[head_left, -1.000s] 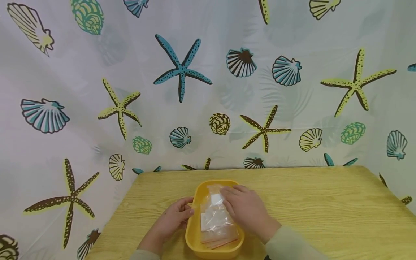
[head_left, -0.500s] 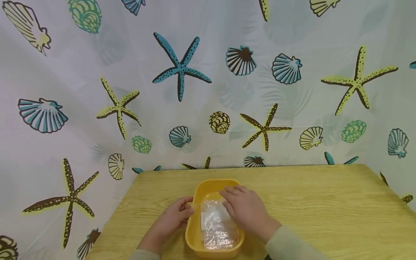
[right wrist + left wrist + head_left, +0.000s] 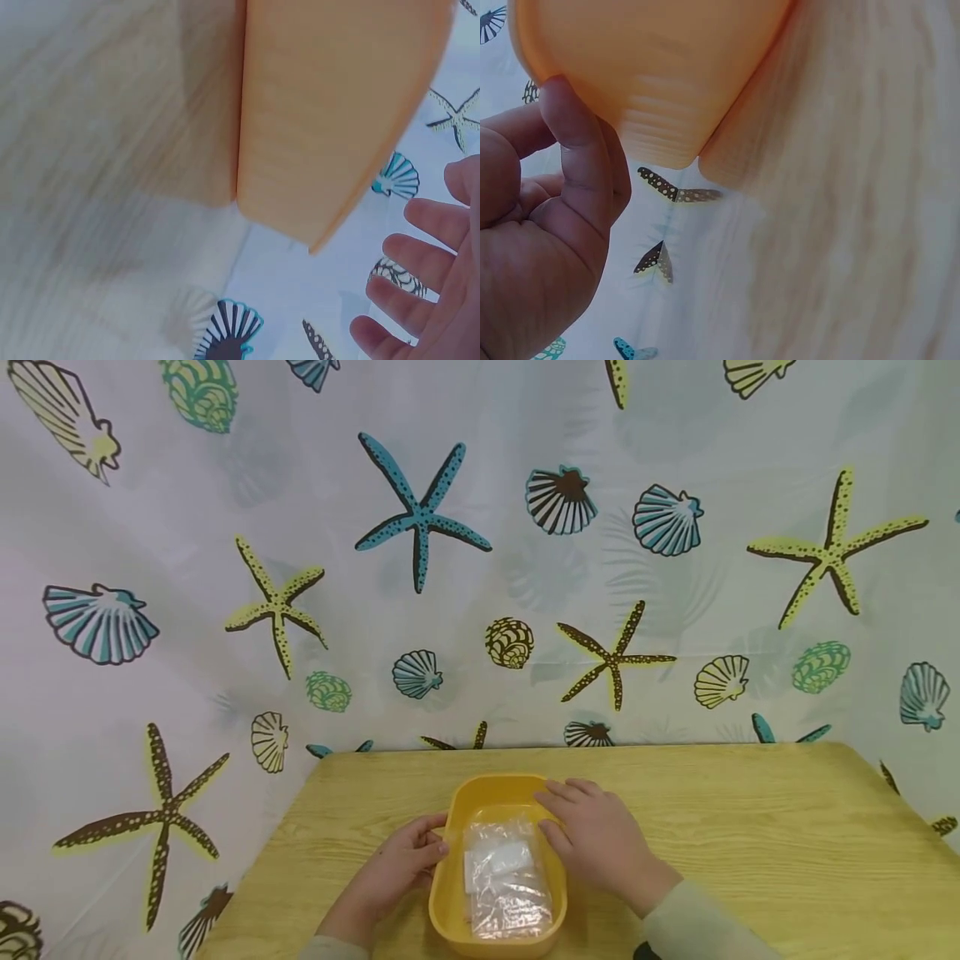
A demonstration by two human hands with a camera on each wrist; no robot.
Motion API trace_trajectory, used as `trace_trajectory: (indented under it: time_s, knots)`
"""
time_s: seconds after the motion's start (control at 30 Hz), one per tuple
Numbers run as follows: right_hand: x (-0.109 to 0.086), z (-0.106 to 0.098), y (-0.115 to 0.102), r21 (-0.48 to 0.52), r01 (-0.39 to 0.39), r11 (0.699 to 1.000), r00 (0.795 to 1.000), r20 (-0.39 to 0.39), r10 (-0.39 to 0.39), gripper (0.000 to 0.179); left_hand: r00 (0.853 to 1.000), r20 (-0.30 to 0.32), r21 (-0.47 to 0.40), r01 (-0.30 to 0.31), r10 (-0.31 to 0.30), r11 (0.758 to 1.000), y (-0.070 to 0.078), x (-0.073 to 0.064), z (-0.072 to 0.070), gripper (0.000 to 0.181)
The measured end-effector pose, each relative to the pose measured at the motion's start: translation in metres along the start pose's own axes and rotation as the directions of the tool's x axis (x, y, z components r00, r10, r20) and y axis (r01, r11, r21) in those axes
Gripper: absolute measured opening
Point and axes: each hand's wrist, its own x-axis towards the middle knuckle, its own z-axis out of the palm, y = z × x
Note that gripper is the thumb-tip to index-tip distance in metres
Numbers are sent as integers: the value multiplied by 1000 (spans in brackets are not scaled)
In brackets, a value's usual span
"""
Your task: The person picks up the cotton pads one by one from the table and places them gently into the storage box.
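Note:
A yellow plastic bin [image 3: 498, 932] with rounded corners stands on the table. Inside lie clear plastic zip bags [image 3: 508, 881] in a pile, the top one crinkled and shiny, with a white piece [image 3: 512, 857] showing through. My left hand [image 3: 401, 862] holds the bin at its left rim, thumb near the edge. In the left wrist view the fingers of that hand [image 3: 562, 187] bend up to the rim. Above the bin's right rim is my right hand [image 3: 603, 839], holding nothing. The right wrist view shows its fingers [image 3: 420, 262] spread and apart from the bin wall.
The wood-grain table [image 3: 750, 843] stretches out to both sides of the bin. Behind and beside it hangs a white curtain [image 3: 480, 568] printed with shells and starfish.
A clear bag from my right hand has come down over the pile and been let go. The right hand has since drawn back to the right. My left hand has stayed put.

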Motion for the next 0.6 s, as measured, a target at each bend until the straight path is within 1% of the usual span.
trace_trajectory:
  time_s: [0.23, 0.37, 0.43, 0.5, 0.57, 0.6]
  knots:
    - [-6, -9, 17, -4, -19, 1000, 998, -57, 19, 41, 1000, 9, 6, -2, 1, 1000, -1, 2, -2, 61]
    - [-13, -14, 27, -21, -24, 1000, 998, -53, 22, 43, 1000, -15, 29, 1, -1, 1000, -3, -1, -5, 62]
    - [-18, -18, 32, -33, -27, 999, 999, -40, 26, 44, 999, -52, 59, 1, 2, 998, -2, -3, -7, 61]
    - [-23, -22, 37, -45, -35, 998, 999, -30, 34, 44, 994, -112, 109, 1, 12, 994, -1, -5, -10, 61]
    - [-28, -26, 43, -51, -46, 998, 999, -27, 45, 46, 984, -175, 166, -1, 30, 986, 3, -7, -13, 61]
    - [-31, -29, 45, -52, -53, 997, 998, -27, 52, 46, 978, -205, 206, 0, 43, 979, 5, -8, -14, 62]
